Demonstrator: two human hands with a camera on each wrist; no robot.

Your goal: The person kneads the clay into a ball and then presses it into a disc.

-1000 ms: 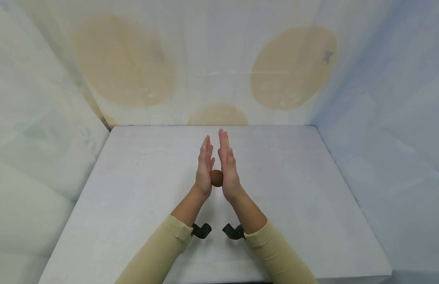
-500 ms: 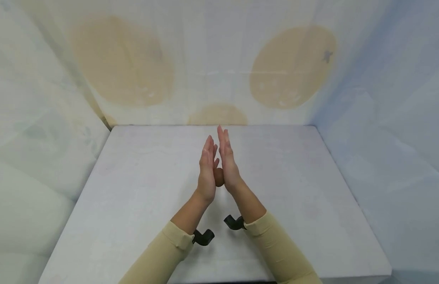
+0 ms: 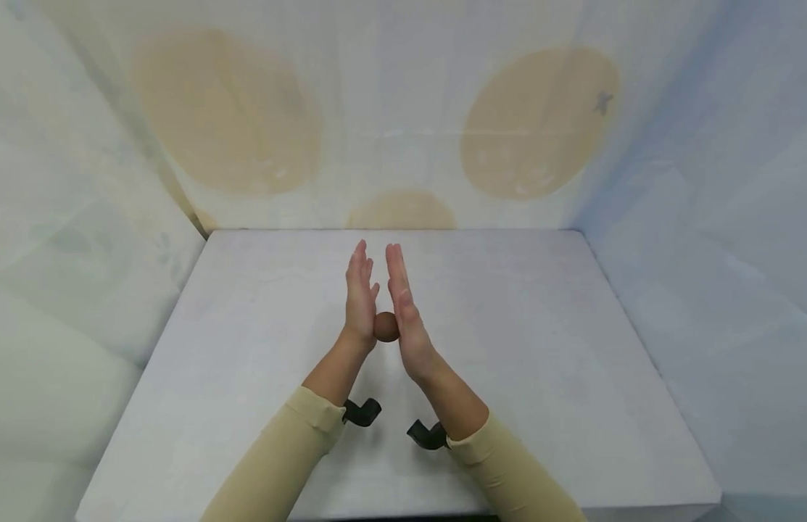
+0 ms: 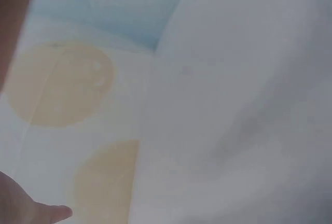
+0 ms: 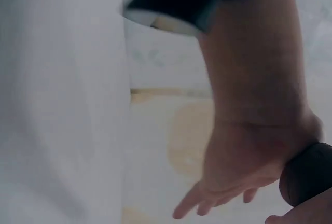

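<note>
Above the middle of the white table (image 3: 507,406), nearer its back edge than its front, I am pressing a small brown ball (image 3: 386,327) between my two palms. Left hand (image 3: 360,301) and right hand (image 3: 403,319) are keeping fingers straight, pointing away, unclenched, so flat palms alone are trapping it.

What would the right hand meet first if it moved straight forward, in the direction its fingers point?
Probably nothing near. The right hand points away from the person, over the bare white table, toward the back wall. The brown ball is beside its palm, not ahead. Depth is hard to judge.
</note>
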